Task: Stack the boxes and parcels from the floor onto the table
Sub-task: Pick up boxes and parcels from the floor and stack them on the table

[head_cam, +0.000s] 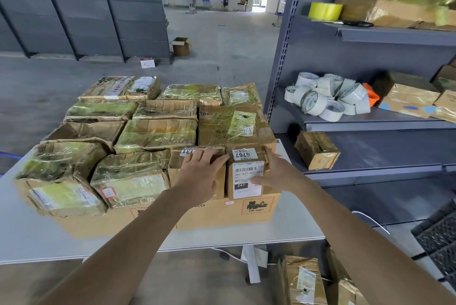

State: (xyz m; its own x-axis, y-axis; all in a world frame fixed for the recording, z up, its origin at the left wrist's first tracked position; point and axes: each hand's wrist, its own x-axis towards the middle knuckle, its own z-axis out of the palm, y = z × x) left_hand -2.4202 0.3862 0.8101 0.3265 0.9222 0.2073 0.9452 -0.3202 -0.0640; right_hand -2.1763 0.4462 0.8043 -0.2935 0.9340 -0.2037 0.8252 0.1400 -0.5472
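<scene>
Left hand (pixel 199 177) rests open, fingers straight and spread, on a taped carton (pixel 177 159) in the stack's front row on the surface (pixel 37 238). Touching it, the labelled box (pixel 245 156) stands upright. Right hand (pixel 277 176) grips its right side, thumb on the front label.

Creased brown cardboard parcels (pixel 155 135): wrapped in glossy, wrinkled clear tape. Small brown cardboard box (pixel 246 156): matt white paper labels. Pale grey desk (pixel 37 235): smooth, matt. Grey metal shelf (pixel 370 122): matt paint. White tape rolls (pixel 328 97): slight sheen. Grey concrete floor (pixel 222 57): matt.
</scene>
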